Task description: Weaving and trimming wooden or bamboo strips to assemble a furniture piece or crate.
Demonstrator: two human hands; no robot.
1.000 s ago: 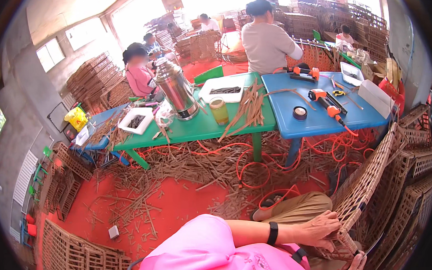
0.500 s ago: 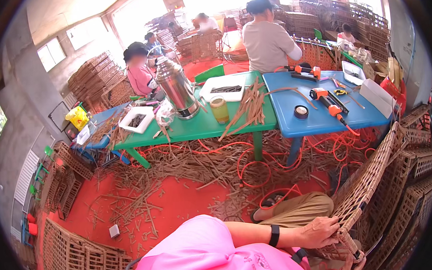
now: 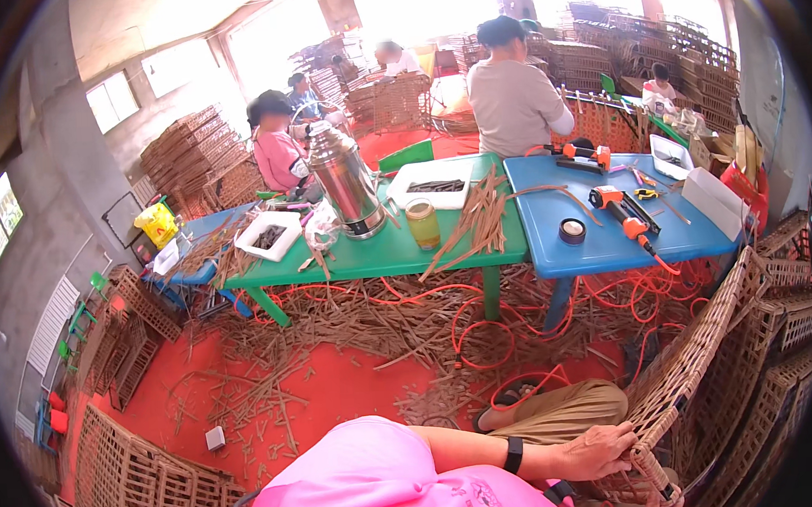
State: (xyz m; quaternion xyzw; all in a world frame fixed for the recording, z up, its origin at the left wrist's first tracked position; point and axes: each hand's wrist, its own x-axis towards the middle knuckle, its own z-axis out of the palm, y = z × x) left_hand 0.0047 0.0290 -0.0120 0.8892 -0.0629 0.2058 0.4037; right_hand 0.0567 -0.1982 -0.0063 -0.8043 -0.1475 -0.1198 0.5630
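Observation:
A brown woven basket [image 3: 696, 362] leans at the lower right, its open-lattice side and thick wrapped rim slanting up and away. My left hand [image 3: 603, 452], with a black band at the wrist, grips the rim near the basket's near corner, fingers curled over the edge. At most a sliver of my right hand shows at the bottom edge below that corner; its fingers cannot be made out. My bent leg in khaki trousers [image 3: 561, 412] lies beside the basket.
Ahead, a green table [image 3: 333, 268] holds a steel flask [image 3: 343, 183], a jar, trays and strips. Orange-black nail guns [image 3: 620, 210] and tape lie on a blue table [image 3: 553, 246]. Orange hoses [image 3: 465, 333] and scraps litter the red floor. Stacked baskets [image 3: 151, 469] stand nearby; several people work beyond.
The view has shifted slightly, so the tables sit a bit lower and farther right. My right hand, seen at the basket's lower corner before, has almost dropped out of sight. My left hand keeps its grip.

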